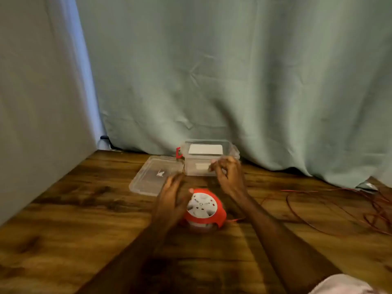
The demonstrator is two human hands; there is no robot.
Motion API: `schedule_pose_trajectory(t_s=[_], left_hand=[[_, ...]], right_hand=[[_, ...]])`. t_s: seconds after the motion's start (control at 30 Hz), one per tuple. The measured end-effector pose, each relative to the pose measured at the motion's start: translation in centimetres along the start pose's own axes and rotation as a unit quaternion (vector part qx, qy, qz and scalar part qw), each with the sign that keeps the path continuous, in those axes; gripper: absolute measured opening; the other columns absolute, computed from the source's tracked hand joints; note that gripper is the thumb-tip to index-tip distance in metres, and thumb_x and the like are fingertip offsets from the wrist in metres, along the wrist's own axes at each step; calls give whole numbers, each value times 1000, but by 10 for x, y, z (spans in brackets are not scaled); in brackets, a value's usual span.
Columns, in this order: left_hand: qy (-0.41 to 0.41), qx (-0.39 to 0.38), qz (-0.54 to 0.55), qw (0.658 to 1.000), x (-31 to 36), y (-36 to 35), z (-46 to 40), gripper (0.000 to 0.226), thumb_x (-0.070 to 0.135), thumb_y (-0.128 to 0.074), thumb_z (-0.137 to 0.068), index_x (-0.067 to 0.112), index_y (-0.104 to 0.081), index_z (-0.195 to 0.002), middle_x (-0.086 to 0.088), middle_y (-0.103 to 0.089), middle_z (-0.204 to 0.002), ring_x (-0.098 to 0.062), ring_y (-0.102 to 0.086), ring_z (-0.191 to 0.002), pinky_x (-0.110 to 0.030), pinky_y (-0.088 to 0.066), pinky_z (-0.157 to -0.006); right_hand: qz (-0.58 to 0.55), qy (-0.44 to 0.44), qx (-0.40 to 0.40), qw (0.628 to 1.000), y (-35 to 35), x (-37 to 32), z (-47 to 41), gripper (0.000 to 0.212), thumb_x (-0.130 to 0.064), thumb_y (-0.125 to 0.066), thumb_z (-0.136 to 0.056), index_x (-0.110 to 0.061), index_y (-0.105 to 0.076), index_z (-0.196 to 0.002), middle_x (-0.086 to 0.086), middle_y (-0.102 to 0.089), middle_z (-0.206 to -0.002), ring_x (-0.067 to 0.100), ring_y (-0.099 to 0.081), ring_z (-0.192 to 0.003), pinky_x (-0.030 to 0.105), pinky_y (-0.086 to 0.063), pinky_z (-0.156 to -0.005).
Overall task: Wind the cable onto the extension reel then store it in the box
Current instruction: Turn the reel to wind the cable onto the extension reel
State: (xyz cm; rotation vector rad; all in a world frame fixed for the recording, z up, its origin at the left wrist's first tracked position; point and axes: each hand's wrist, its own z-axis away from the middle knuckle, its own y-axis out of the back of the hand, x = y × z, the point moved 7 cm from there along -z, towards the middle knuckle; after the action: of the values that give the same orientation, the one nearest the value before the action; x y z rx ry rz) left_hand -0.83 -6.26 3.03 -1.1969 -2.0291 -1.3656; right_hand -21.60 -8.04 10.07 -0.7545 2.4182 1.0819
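Nearest us, both bare forearms reach forward over the wooden table [63,219], angled in toward the red and white extension reel [202,207], which sits on the tabletop between them. The left hand [171,196] is right against the reel's left side, fingers stretched forward and blurred, with the thumb tip showing at the reel's top edge; whether it truly grips the reel, I cannot tell. The right hand [228,177] is raised just beyond the reel and to its right, wrist bent, fingers curled with thumb and fingertips drawn together as if pinching; nothing between them can be made out. The thin red cable [318,221] leaves the reel's right side and sprawls in loose loops well to the right. Beyond the reel on the left, the clear lid [148,177] lies flat on the table. Straight beyond the reel stands the open clear plastic box [209,154] with a red latch [178,153], backed against the pale green curtain [233,71].
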Motion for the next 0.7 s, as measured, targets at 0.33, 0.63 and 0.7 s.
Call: schedule_pose_trajectory(t_s=[0.33,0.63,0.7], left_hand=[[25,-154,-94,983,-40,-40,7,126,90,-69,-53,36,-23,-158,5,-39,-162,-19,-38,-148,-44,-29,-123],[80,-72,-63,992,-47,-51,-50,56,58,-49,-99,31,-50,-148,2,-53,-151,-21,-52,-135,-42,-43,-112],[113,-31,-33,993,-51,-57,-64,46,55,-44,-102,27,-61,-135,0,-67,-132,-17,-65,-116,-40,-54,-99]], right_hand=[[60,46,-443,893,-48,40,20,50,-28,-89,-76,-42,-72,-121,-8,-48,-131,10,-54,-118,28,-51,-102],[21,61,-475,878,-79,39,-9,42,-30,-96,-71,-21,-72,-105,-15,-66,-104,1,-60,-97,14,-46,-75],[24,66,-467,882,-83,47,-17,39,-32,-96,-71,-19,-70,-97,-7,-69,-103,7,-61,-93,14,-44,-69]])
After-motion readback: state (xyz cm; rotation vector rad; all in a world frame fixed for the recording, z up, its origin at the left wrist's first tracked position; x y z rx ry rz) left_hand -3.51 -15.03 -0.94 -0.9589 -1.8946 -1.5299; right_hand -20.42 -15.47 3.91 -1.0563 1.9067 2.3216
